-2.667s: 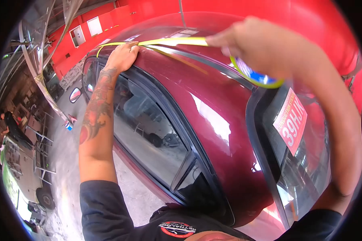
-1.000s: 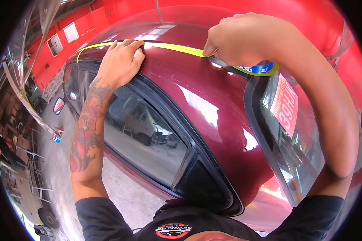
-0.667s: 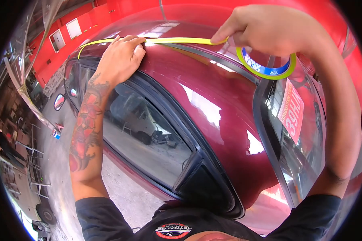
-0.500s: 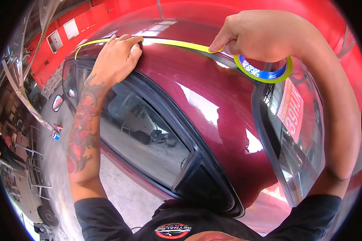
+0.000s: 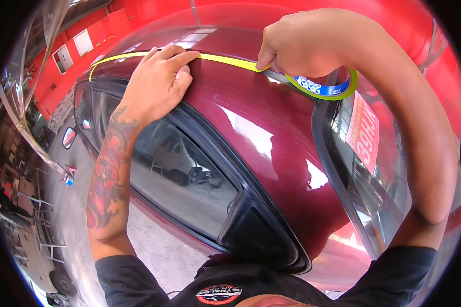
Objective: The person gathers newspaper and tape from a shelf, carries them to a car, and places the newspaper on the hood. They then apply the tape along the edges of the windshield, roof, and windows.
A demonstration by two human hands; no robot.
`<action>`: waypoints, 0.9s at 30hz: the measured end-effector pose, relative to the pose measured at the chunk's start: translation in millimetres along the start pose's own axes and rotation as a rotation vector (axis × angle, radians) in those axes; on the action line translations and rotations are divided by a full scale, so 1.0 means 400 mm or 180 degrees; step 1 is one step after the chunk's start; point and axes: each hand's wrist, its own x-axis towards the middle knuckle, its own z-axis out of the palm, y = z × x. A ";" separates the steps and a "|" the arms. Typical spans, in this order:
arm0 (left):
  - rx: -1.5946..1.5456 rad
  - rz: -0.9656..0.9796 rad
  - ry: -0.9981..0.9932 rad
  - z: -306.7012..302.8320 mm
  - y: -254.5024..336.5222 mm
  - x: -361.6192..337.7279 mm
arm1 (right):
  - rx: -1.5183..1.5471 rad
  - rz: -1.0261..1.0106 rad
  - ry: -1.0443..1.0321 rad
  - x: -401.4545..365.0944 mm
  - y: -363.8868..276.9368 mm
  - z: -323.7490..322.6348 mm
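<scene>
A yellow-green tape strip [image 5: 225, 61] runs along the roof edge of a dark red car [image 5: 230, 97]. My left hand [image 5: 160, 79] rests on the strip, its fingers spread a little and pressing it against the roof, with nothing gripped. Farther right, my right hand [image 5: 305, 48] is closed at the strip's end, its finger pressed on the tape. Just below that hand hangs the tape roll [image 5: 349, 91], joined to it, with a blue and white core. The fingers behind the roll are partly hidden.
The dark side window [image 5: 184, 169] lies below my left arm. A rear windshield with a red and white sticker [image 5: 364, 135] is at the right. A side mirror [image 5: 68, 137] sticks out at the left, and clear plastic sheeting hangs beyond it.
My left hand has slid right along the tape strip. My right hand and the roll appear slightly farther left, and the whole view has shifted a little.
</scene>
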 end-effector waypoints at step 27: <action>-0.0727 0.0573 0.0046 0.032 0.150 0.048 | 0.2036 -0.0298 0.1438 -0.218 0.130 0.157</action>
